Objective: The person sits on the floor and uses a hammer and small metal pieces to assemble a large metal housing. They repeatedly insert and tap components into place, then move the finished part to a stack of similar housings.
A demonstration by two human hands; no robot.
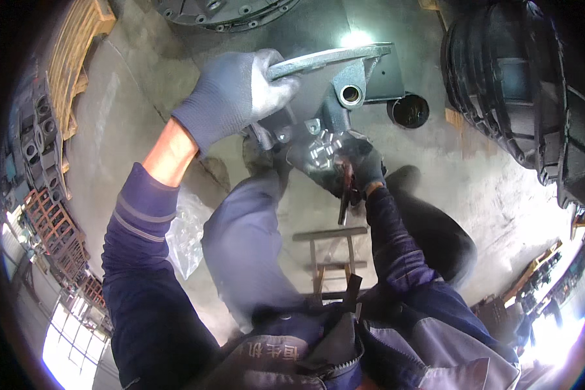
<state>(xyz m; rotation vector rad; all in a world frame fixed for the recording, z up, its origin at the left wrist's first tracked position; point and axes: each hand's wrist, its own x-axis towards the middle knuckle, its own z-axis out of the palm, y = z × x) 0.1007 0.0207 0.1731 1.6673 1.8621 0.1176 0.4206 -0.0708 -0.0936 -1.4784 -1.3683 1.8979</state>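
Dark work jacket (286, 357) fabric fills the near side of the scene, with the person's trouser legs (244, 227) spread left and right just beyond it. Between and past the knees is a grey metal housing (312, 84) with a flat rim and a round hole facing the person. The left grip (237, 94), in a grey glove, is closed around the left end of that rim. Below the hole, the right grip (365, 159) is gloved and dim, beside a cluster of small shiny metal pieces (325, 149) and a dark rod (343, 207); I cannot tell what it holds. Just right of the housing is a round dark can (409, 111). Farther right sits a large black casting (513, 84). A clear plastic bag (185, 237) lies on the floor (120, 104) at left, and a small stool (331, 265) stands between the legs.
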